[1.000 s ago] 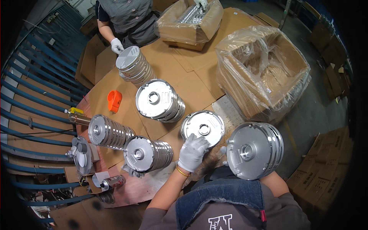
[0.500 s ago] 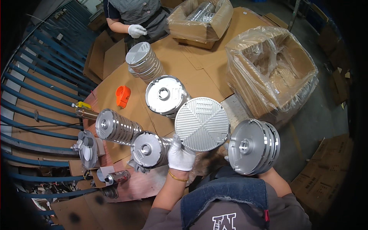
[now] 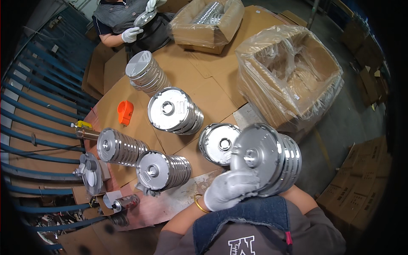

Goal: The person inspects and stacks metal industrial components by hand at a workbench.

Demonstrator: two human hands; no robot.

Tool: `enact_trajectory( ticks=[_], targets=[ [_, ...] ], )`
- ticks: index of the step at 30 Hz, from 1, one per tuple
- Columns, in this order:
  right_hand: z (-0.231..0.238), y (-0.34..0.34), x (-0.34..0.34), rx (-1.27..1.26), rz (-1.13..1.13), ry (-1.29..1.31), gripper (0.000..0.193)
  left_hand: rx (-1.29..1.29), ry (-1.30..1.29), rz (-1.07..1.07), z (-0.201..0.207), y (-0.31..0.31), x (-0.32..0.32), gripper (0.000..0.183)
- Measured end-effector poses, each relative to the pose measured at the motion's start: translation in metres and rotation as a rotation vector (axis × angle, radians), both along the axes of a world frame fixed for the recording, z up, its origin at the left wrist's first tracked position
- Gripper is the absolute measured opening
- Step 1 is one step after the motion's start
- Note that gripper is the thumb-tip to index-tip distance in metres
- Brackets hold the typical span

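Note:
My left hand (image 3: pixel 231 189), in a white glove, has its fingers closed at the lower edge of the front disc of a stack of round silver metal discs (image 3: pixel 284 159). That stack is tilted in front of my chest, its hubbed face toward the left. My right forearm (image 3: pixel 301 197) runs up behind the stack and holds it; the right hand itself is hidden. Just beyond, a metal disc (image 3: pixel 216 146) lies on the table hub side up, partly covered by the held stack. Farther left stand more disc stacks, one upright (image 3: pixel 168 109) and one lying over (image 3: pixel 158 171).
Another disc stack (image 3: pixel 121 146) lies at the left near an orange tape-like ring (image 3: pixel 125 112). A plastic-lined carton (image 3: pixel 289 76) stands right, a carton of discs (image 3: pixel 208 27) at the back. Across the table, a co-worker's gloved hands (image 3: pixel 131 35) hold a disc. A spray can (image 3: pixel 126 202) lies near left.
The ribbed disc face my left hand held up is no longer in view; that hand has moved right onto the stack. A hub-up disc now shows on the table. The co-worker now holds a disc.

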State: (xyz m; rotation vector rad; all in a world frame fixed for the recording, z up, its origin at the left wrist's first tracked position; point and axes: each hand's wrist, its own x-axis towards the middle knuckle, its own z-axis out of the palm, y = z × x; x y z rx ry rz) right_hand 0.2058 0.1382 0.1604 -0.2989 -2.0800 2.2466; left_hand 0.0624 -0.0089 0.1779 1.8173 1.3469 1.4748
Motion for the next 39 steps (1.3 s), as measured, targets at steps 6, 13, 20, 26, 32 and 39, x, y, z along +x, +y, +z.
enact_trajectory(
  ticks=[6, 13, 20, 26, 32, 39],
  targets=[
    [-0.013, 0.003, 0.010, 0.018, -0.071, -0.029, 0.047, -0.007, -0.183, -0.168, -0.009, 0.003, 0.005, 0.031],
    [-0.022, 0.003, 0.023, 0.051, -0.172, -0.081, 0.046, -0.253, 0.318, 0.520, -0.082, 0.004, -0.018, 0.026],
    [-0.014, 0.005, 0.017, -0.364, -0.237, -0.105, 0.052, -0.197, 0.345, 0.619, -0.094, -0.010, -0.026, 0.017],
    [-0.014, 0.005, 0.016, -0.102, -0.200, -0.084, 0.057, 0.108, -1.683, 0.465, -0.056, -0.021, -0.046, 0.035],
    [-0.014, 0.004, 0.014, 0.093, -0.140, -0.049, 0.054, 0.227, -1.971, 0.247, -0.044, -0.032, -0.039, 0.043],
    [-0.007, 0.003, 0.011, 0.241, -0.123, -0.049, 0.063, 0.243, -1.932, 0.222, -0.042, -0.033, -0.030, 0.040]
  ],
)
